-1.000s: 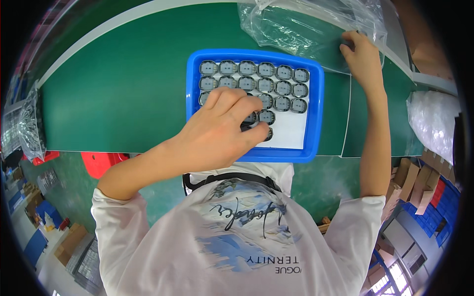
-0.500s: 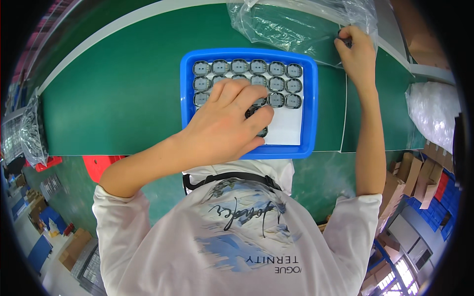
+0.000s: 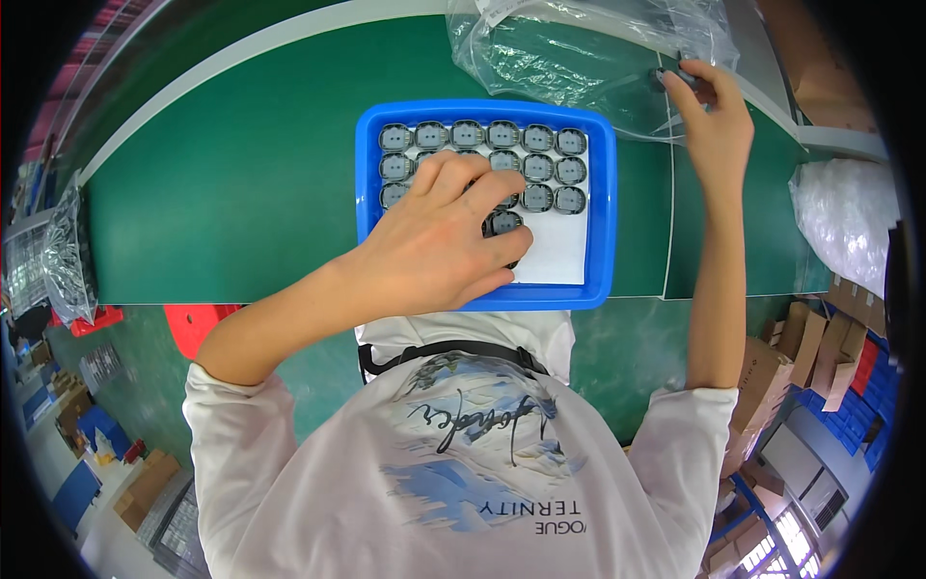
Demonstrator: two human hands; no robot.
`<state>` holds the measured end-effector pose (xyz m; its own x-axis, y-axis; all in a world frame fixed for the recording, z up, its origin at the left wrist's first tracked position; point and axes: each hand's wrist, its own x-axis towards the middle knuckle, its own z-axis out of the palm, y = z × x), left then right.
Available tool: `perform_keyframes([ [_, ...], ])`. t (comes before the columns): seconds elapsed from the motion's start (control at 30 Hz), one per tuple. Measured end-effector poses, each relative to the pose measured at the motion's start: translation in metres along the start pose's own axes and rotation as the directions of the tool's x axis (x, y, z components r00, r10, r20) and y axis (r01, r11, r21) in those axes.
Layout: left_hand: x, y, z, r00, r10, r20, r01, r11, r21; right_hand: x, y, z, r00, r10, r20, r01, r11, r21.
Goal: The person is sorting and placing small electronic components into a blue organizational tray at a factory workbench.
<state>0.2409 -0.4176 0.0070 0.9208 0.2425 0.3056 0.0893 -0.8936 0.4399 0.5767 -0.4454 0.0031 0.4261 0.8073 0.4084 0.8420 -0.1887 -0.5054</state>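
Note:
A blue plastic tray (image 3: 606, 203) lies on the green table, with a white sheet on its floor and rows of small round grey parts (image 3: 540, 169) along its far side. My left hand (image 3: 439, 241) rests flat over the tray's left half. Its fingers are spread on the parts, and its thumb lies beside one part (image 3: 503, 223) at the end of a near row. My right hand (image 3: 711, 121) reaches to the far right. It pinches a small dark part (image 3: 672, 74) at the mouth of a clear plastic bag (image 3: 569, 48).
The green table top (image 3: 222, 193) has a white far edge. Another clear bag (image 3: 849, 217) lies at the right and a bagged bundle (image 3: 63, 256) at the left edge. Cardboard boxes (image 3: 801, 357) and blue crates stand on the floor at the right, and a red stool (image 3: 198, 323) is below the table.
My right hand has drawn slightly back along the bag's edge, now pinching a small dark part. My left hand stays on the tray, its fingers shifting a little over the parts.

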Motion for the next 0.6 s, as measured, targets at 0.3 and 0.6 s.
perform_keyframes([
  [0.3,-0.002,-0.004,-0.007,1.0,0.013,0.022,-0.012,0.999,-0.046,-0.14,-0.022,-0.036,0.991,-0.075,0.113,0.083,0.994,-0.067],
  [0.6,-0.02,-0.01,-0.026,0.984,-0.158,0.084,0.153,0.986,0.059,-0.14,-0.014,-0.047,0.976,-0.173,0.129,0.168,0.984,0.054],
])
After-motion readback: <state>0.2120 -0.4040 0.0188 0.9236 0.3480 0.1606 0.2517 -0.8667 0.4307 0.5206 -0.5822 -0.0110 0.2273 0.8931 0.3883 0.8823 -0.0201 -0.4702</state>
